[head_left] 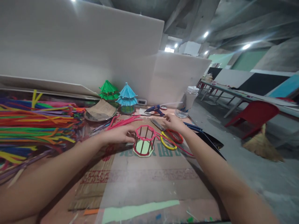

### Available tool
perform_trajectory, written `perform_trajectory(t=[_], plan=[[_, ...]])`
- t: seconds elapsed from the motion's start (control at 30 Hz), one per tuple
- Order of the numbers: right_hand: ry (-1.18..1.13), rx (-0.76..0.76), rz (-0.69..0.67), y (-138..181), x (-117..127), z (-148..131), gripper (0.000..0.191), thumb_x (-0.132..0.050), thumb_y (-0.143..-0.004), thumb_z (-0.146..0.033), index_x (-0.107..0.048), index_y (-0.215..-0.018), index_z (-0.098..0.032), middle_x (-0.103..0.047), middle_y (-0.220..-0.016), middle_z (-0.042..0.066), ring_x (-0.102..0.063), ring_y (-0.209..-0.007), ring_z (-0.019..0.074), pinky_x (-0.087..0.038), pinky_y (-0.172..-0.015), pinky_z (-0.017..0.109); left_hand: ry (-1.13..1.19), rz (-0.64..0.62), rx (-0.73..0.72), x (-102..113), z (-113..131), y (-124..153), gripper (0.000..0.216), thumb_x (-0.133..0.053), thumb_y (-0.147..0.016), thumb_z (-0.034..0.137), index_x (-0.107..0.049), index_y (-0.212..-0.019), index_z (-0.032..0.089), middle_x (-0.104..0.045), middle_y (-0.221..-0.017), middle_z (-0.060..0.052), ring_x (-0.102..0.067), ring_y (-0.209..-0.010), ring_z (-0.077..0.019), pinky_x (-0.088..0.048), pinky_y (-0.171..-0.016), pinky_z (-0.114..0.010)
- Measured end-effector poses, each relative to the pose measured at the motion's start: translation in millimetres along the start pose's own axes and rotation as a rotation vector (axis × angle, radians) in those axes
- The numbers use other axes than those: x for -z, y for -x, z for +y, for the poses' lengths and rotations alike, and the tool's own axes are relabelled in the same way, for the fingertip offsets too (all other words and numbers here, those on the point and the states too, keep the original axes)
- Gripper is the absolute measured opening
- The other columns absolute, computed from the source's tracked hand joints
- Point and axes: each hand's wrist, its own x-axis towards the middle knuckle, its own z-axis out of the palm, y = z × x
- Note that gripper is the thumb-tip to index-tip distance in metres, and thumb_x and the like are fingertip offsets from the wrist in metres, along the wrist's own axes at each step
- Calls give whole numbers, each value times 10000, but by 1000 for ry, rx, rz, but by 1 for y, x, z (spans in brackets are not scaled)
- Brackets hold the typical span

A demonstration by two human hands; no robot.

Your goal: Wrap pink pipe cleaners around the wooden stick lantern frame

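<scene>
A small octagonal frame (pixel 144 154) stands upright on the work surface, with pink rims, dark brown posts and a pale green base. At its left side, my left hand (pixel 119 134) has its fingers curled against the edge, gripping it. My right hand (pixel 173 122) reaches forward above the scissors, fingers apart and holding nothing visible. Just beyond its fingertips lies a blue glue gun (pixel 154 109). The scissors (pixel 168 143), with one yellow and one red-orange handle loop, lie partly open under that hand. A pink strand (pixel 187 152) runs from near the frame beneath the scissors.
Bundles of coloured pipe cleaners (pixel 39 124) fill the left side. Behind are a round tray (pixel 100 116) with cardboard, a green roofed model (pixel 108 90), a blue roofed model (pixel 126 96) and a clear jar (pixel 188 101). A black item (pixel 210 141) lies at the right edge.
</scene>
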Motion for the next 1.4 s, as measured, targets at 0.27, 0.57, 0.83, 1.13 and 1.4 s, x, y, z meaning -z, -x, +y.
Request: perform_trajectory(t=[0.27, 0.57, 0.83, 1.13, 1.4], plan=[[-127, -63, 74, -75, -30, 14, 501, -674, -964, -247, -573, -1444, -144, -720, -1299, 156, -707, -1120, 269, -557, -949, 369, -68, 465, -144, -40, -29, -14, 273, -536, -986, 366, -709, -896, 175, -733, -974, -89, -672, -963, -237, -547, -899, -362], [-173, -109, 147, -103, -65, 13, 362, -698, -988, -318, -654, -1309, -158, -643, -1392, 131, -636, -1254, 284, -530, -1066, 513, -167, 641, -212, -45, -30, -10, 238, -498, -1014, 319, -673, -921, 189, -696, -950, -74, -655, -927, -217, -522, -868, -354], [-422, -108, 194, -69, -37, 2, 261, -657, -938, -333, -709, -1074, -117, -788, -1015, 181, -755, -963, 312, -580, -897, 422, -263, 614, -219, -45, -32, -12, 231, -482, -1010, 284, -669, -911, 194, -726, -951, -89, -668, -914, -237, -543, -845, -378], [-865, 300, 181, 10, 21, -33, 345, -784, -833, -469, -749, -1071, -222, -802, -1054, 71, -760, -809, 197, -585, -853, 357, -369, 814, -272, -42, -29, -5, 233, -425, -1042, 253, -648, -1066, 191, -721, -1036, -104, -664, -983, -237, -542, -902, -397], [-703, 366, 61, 49, 29, -59, 389, -787, -791, -572, -682, -836, -201, -700, -762, 49, -640, -665, 197, -550, -631, 346, -430, 965, -232, -25, -39, -9, 175, -465, -1040, 261, -620, -988, 199, -684, -1019, -89, -612, -1020, -240, -503, -946, -416]])
